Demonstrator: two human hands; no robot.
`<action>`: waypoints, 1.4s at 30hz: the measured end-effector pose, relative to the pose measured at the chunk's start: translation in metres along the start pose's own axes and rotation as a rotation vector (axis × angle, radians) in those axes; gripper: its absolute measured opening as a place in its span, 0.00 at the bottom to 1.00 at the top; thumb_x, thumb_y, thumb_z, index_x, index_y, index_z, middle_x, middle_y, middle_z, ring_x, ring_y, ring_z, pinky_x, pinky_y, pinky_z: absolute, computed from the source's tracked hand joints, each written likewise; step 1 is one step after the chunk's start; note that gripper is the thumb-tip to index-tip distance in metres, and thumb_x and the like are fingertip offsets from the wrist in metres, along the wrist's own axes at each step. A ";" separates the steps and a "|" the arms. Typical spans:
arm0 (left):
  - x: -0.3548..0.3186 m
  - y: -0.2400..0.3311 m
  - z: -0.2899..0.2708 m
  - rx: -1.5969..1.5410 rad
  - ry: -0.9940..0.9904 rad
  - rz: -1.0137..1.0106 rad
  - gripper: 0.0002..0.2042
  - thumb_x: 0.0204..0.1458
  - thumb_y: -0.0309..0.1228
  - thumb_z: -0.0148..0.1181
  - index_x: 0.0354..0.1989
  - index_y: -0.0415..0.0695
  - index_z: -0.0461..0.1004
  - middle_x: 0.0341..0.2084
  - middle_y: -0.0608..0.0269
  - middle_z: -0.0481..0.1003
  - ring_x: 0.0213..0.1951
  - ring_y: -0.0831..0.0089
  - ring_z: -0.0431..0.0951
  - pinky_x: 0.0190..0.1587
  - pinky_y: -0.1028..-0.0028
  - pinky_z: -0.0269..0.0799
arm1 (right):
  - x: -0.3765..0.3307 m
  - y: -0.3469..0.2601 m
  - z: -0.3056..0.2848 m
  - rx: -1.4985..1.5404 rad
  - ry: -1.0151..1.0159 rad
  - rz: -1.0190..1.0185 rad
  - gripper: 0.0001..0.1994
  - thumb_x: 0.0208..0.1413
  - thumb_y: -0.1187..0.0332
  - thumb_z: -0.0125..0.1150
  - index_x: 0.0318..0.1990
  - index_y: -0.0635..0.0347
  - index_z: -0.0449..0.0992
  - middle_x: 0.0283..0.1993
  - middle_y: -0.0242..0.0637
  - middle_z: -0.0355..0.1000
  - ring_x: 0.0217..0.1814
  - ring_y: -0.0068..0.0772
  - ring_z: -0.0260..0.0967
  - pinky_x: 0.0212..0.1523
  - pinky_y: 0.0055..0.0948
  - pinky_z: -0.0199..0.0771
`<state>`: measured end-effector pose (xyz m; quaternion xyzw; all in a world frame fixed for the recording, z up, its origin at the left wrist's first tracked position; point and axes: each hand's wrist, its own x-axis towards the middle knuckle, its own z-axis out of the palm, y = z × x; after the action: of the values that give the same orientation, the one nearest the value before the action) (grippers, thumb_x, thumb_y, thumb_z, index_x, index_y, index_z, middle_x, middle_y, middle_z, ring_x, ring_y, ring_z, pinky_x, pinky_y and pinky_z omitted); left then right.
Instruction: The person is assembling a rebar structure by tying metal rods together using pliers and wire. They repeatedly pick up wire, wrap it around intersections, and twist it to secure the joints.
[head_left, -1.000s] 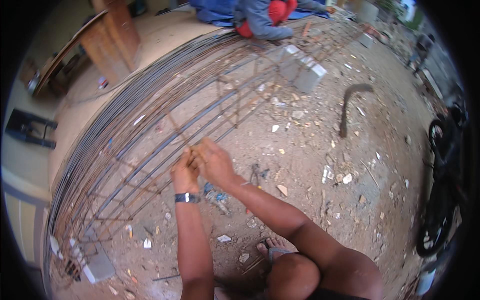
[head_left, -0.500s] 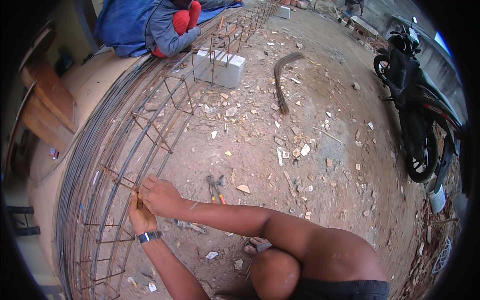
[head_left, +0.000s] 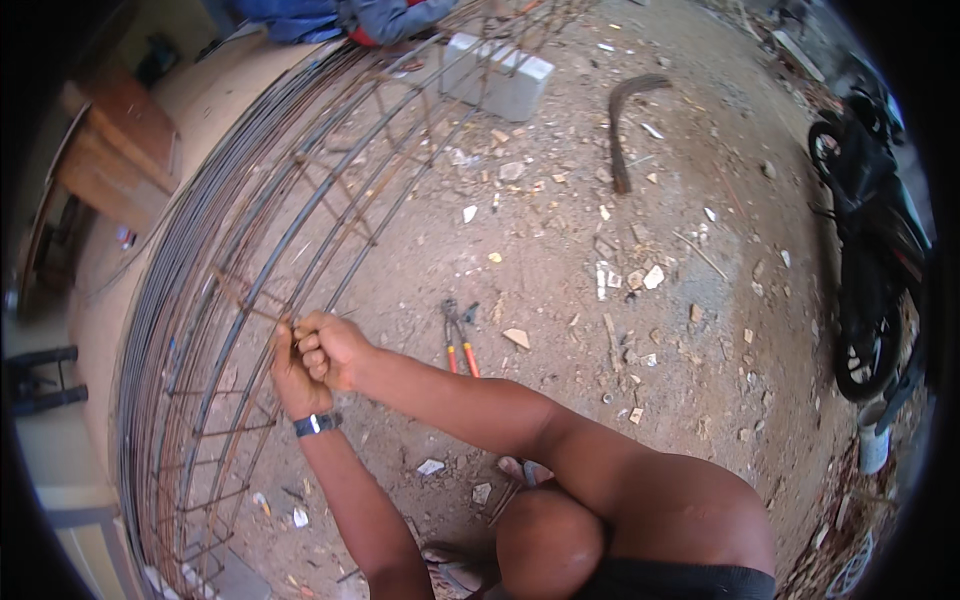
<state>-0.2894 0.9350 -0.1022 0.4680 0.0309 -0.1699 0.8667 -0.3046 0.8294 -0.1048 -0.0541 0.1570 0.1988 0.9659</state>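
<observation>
1. Head view, looking down on bare dirt ground (head_left: 560, 260) strewn with stone chips and scraps.
2. Long rebar cage (head_left: 300, 230) lying on its side along the left, running from the lower left edge up to the top centre; rusty square stirrups wrapped round darker long bars.
3. Left hand (head_left: 292, 372) at one stirrup of the cage, fingers curled shut on the steel; dark wristwatch (head_left: 317, 423) on that wrist.
4. Right hand (head_left: 335, 347) just beside the left and touching it, closed in a fist at the same joint; cannot tell whether a tie wire sits inside the grip.
5. Both forearms entering from the lower edge, with a bent knee (head_left: 548, 540) at bottom centre.
6. Pincers with orange handles (head_left: 458, 338) lying on the ground just right of the hands, untouched.
7. Grey concrete block (head_left: 497, 78) under the far end of the cage, near the top.
8. Curved dark bar (head_left: 625, 125) on the ground right of the block.
9. Motorcycle (head_left: 868, 260) parked at the right edge, well apart from the hands.
10. Another person in blue clothing (head_left: 340, 18) at the top edge, beyond the cage.
11. Wooden furniture (head_left: 115, 150) at upper left, beyond the cage.
</observation>
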 end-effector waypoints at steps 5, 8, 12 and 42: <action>-0.003 0.009 -0.006 0.053 0.187 0.147 0.17 0.61 0.41 0.61 0.50 0.41 0.76 0.27 0.69 0.72 0.25 0.80 0.70 0.25 0.80 0.66 | -0.044 0.000 -0.025 -0.691 0.107 -0.137 0.25 0.64 0.43 0.54 0.38 0.60 0.77 0.25 0.30 0.73 0.23 0.24 0.71 0.24 0.24 0.70; -0.002 -0.004 0.019 0.052 0.213 0.198 0.16 0.59 0.40 0.63 0.47 0.40 0.78 0.29 0.68 0.74 0.26 0.80 0.71 0.29 0.78 0.67 | -0.099 -0.062 -0.141 -2.230 0.727 -0.712 0.36 0.51 0.37 0.65 0.46 0.67 0.75 0.47 0.54 0.72 0.52 0.49 0.72 0.46 0.46 0.75; -0.012 0.003 0.011 0.043 0.204 0.255 0.15 0.58 0.38 0.64 0.47 0.40 0.79 0.35 0.64 0.79 0.26 0.80 0.72 0.32 0.79 0.67 | -0.143 -0.052 -0.168 -2.425 0.898 -0.129 0.47 0.48 0.35 0.65 0.61 0.70 0.60 0.54 0.58 0.67 0.58 0.56 0.70 0.51 0.46 0.76; -0.004 -0.013 0.003 0.064 0.117 0.246 0.16 0.62 0.42 0.57 0.49 0.43 0.75 0.41 0.61 0.79 0.32 0.79 0.73 0.42 0.74 0.69 | -0.125 -0.049 -0.039 -1.314 -0.007 0.017 0.13 0.68 0.64 0.53 0.53 0.61 0.71 0.30 0.30 0.67 0.28 0.24 0.65 0.29 0.30 0.70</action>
<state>-0.2973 0.9270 -0.1100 0.5048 0.0182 -0.0358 0.8623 -0.4048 0.7319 -0.0987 -0.6310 0.0003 0.2613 0.7305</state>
